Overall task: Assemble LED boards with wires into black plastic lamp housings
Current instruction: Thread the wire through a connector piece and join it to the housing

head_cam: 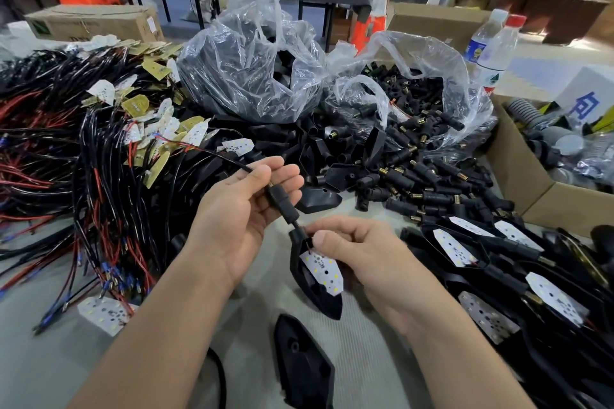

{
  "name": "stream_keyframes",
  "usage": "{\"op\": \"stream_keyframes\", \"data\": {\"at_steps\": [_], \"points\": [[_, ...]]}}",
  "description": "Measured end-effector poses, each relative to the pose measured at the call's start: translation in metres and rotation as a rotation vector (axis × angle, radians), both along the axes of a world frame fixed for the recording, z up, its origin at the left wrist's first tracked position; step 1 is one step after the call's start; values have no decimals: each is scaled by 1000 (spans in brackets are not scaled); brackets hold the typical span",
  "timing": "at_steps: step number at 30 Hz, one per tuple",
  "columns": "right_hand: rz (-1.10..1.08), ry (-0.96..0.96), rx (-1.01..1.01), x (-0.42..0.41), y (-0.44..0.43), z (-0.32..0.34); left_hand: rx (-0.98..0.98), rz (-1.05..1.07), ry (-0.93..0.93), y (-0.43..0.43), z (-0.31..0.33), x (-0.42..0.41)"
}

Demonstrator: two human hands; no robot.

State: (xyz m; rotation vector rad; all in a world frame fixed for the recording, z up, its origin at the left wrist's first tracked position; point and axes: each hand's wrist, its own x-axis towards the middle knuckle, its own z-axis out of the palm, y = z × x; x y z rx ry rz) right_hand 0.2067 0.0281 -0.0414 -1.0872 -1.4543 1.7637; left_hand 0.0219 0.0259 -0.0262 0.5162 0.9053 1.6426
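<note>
A black lamp housing hangs between my hands above the grey table. A white LED board lies tilted in its open face. My right hand holds the housing's upper end, thumb pressed by the board's top edge where a red wire shows. My left hand grips the black stem above the housing, and the black cable runs out past its fingers to the upper left. Another empty housing lies near the bottom.
A heap of wired LED boards fills the left. Clear bags of black parts stand behind, loose black connectors at centre right. Assembled housings are stacked at right. A cardboard box and two bottles stand at far right.
</note>
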Motion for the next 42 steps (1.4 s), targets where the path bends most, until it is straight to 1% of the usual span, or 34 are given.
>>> {"op": "stream_keyframes", "data": {"at_steps": [3,5,8,11,12,13,15,17,20,23,25,28,30,32,35,38,42], "points": [[87,5,-40,2,-2,2,3,44,-22,0,2,0],[127,5,-11,1,-3,2,6,58,-33,0,2,0],[107,-17,30,-1,-1,-1,18,55,-25,-1,3,-1],[24,-4,4,-5,-3,-2,11,53,23,0,3,0],[-35,-25,18,-6,-4,-2,-1,59,51,0,3,-1],[-103,-88,77,-6,-3,-1,-17,67,86,-1,2,-1],[-212,-280,259,-5,-1,-2,-52,77,170,-2,1,-1],[-273,-388,361,-5,-2,-2,-83,87,277,-2,1,-1],[-369,-429,387,-7,-3,-3,-98,93,452,-3,-1,0],[-340,-493,331,-7,-3,-4,-113,40,545,-4,-4,6],[-328,-525,318,-7,-2,-3,-118,41,569,-4,-6,8],[-330,-454,289,-3,-3,1,-132,68,577,-3,-6,7],[-308,-452,327,1,-1,5,-143,94,560,-3,-6,6],[-221,-434,344,2,-2,6,-142,113,547,-3,-4,5],[-121,-516,437,-6,-8,2,-140,94,508,-4,-1,6],[-196,-524,526,-14,-10,-3,-156,19,466,-6,1,6],[-221,-509,522,-16,-9,-6,-156,-62,498,-8,1,8]]}}
